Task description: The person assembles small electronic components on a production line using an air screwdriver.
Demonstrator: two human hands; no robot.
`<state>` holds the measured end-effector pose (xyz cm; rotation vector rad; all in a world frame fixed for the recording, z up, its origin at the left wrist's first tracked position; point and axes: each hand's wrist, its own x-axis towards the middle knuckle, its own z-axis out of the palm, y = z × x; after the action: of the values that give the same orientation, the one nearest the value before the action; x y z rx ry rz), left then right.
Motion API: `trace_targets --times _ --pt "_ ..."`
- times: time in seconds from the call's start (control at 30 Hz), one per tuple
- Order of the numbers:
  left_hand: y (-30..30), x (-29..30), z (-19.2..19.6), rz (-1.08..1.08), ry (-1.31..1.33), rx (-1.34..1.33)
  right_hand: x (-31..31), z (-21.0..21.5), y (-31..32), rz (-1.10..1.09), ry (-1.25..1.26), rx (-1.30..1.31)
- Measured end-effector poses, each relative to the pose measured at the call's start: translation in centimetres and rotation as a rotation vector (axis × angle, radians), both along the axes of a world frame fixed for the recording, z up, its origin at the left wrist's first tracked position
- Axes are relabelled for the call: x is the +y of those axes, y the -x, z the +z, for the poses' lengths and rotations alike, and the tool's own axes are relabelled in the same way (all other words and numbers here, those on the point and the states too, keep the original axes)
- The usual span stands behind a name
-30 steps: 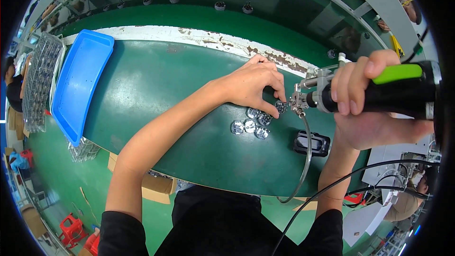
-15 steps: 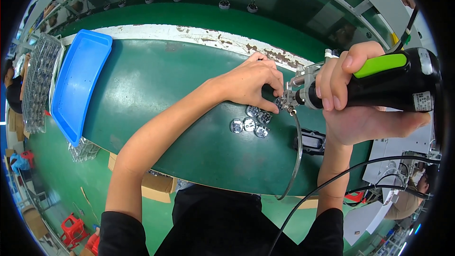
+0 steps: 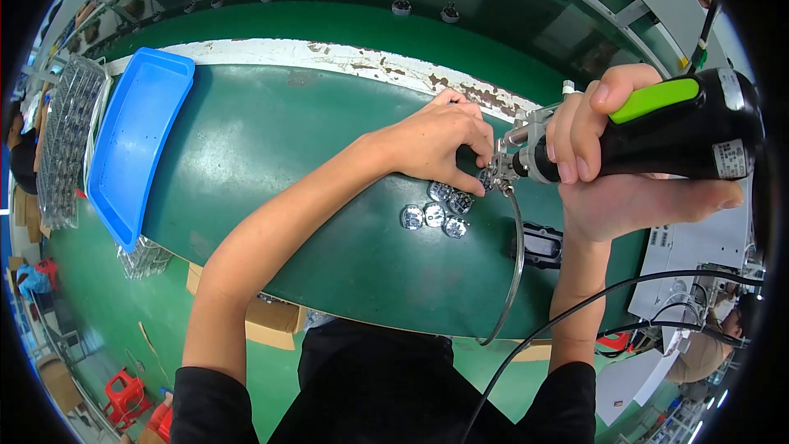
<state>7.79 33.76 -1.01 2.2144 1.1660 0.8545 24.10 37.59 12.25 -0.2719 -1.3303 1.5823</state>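
Observation:
My right hand (image 3: pixel 604 136) is wrapped round a black electric screwdriver (image 3: pixel 674 136) with a green lever, held at the right. Its metal nose, with a clear hose (image 3: pixel 517 271) hanging from it, meets a small round part (image 3: pixel 485 179). My left hand (image 3: pixel 444 144) pinches that part between thumb and fingers; the hand and the tool nose cover most of it. Several similar round dark-and-silver parts (image 3: pixel 434 215) lie loose on the green worktop just below my left thumb. Right of them sits a black rectangular frame (image 3: pixel 541 245), partly behind the hose.
A blue tray (image 3: pixel 136 156) and stacked clear plastic trays (image 3: pixel 66 144) stand at the left. Beyond the worktop's chipped white edge (image 3: pixel 370 66), a green conveyor (image 3: pixel 345 25) carries spaced round parts. A black cable (image 3: pixel 625 284) crosses by my right forearm. An open cardboard box (image 3: pixel 271 321) sits below.
The parts on the conveyor have shifted slightly right. The screwdriver's rear end has tipped up a little; my left hand keeps its pinch on the round part.

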Motion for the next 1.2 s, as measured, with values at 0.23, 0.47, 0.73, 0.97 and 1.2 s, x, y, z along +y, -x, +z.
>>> trace_targets --times 0.23,0.47,0.73,0.97,1.2 --pt "0.2 -0.1 -0.8 -0.006 -0.05 -0.011 1.2 -0.7 0.5 0.19 0.031 0.113" --pt "0.2 -0.1 -0.5 -0.009 -0.015 -0.01 1.1 -0.3 1.1 0.051 -0.105 -0.185" --pt "0.5 -0.1 -0.3 -0.009 -0.027 0.015 -0.4 2.3 -2.7 0.22 -0.174 0.008" --pt "0.2 0.3 -0.4 -0.014 -0.052 -0.015 -0.3 0.8 -3.0 0.202 -0.221 -0.006" --pt "0.4 0.1 -0.6 -0.008 -0.046 -0.029 0.3 -0.5 -2.9 0.203 -0.223 -0.006"
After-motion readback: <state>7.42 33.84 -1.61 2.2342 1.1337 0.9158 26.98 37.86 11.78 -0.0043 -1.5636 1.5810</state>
